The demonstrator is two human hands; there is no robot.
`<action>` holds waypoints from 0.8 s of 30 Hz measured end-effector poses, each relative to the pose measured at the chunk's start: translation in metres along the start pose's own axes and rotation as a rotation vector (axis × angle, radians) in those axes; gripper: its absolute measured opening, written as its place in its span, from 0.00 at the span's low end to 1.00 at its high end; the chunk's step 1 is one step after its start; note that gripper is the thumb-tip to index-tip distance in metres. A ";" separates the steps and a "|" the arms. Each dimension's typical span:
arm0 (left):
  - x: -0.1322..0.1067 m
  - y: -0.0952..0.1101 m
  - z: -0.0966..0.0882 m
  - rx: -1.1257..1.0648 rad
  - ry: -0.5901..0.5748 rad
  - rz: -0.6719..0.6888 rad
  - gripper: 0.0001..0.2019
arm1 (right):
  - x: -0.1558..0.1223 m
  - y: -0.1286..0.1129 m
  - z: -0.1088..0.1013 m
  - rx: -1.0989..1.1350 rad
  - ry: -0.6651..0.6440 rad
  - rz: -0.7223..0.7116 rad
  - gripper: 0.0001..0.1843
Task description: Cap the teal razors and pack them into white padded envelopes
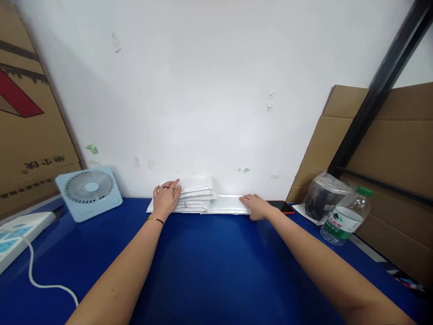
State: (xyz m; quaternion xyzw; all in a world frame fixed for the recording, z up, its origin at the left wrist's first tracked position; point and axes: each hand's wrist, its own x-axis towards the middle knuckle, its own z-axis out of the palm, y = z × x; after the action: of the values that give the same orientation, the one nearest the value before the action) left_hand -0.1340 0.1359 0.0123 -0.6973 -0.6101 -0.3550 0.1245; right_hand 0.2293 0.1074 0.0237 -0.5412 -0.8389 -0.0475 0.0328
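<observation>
Against the wall at the back of the table lies a pile of flat white packets [194, 198], which look like padded mailers. My left hand [166, 196] rests over the pile's left end, fingers spread and thumb along its front. Under and to the right of the pile, a longer white mailer [228, 204] lies flat. My right hand [256, 206] lies on that mailer's right end with fingers stretched out. Parts of the pile behind my left fingers are hidden.
A light blue fan [91, 192] and a white power strip [25, 234] with a cable stand on the left. To the right are a phone [282, 207], a dark object in clear plastic [320, 198] and a green-capped bottle [347, 221]. Cardboard [389, 180] leans behind a black frame.
</observation>
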 end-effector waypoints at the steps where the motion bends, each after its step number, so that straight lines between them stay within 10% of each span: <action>1: -0.002 0.001 0.000 -0.008 0.010 -0.007 0.21 | -0.005 0.003 0.003 -0.023 0.039 0.008 0.30; 10: -0.010 0.014 -0.009 -0.111 0.075 -0.123 0.21 | -0.027 -0.001 -0.083 -0.209 0.371 0.023 0.16; 15: -0.041 0.093 -0.032 -0.731 0.291 -0.355 0.13 | -0.064 -0.012 -0.132 -0.280 0.505 0.038 0.14; 18: -0.091 0.176 -0.047 -1.513 -0.041 -0.705 0.17 | -0.082 -0.028 -0.145 -0.271 0.555 0.093 0.14; 21: -0.140 0.241 -0.063 -2.026 -0.924 -0.873 0.28 | -0.102 -0.049 -0.151 -0.234 0.650 0.089 0.15; 24: -0.155 0.259 -0.075 -2.320 -0.871 -0.901 0.33 | -0.131 -0.067 -0.151 -0.180 0.696 -0.056 0.16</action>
State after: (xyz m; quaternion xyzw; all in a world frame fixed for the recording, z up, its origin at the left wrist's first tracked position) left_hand 0.0834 -0.0861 0.0324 -0.1919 -0.1206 -0.4264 -0.8757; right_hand 0.2230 -0.0558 0.1566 -0.4701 -0.7844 -0.3036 0.2674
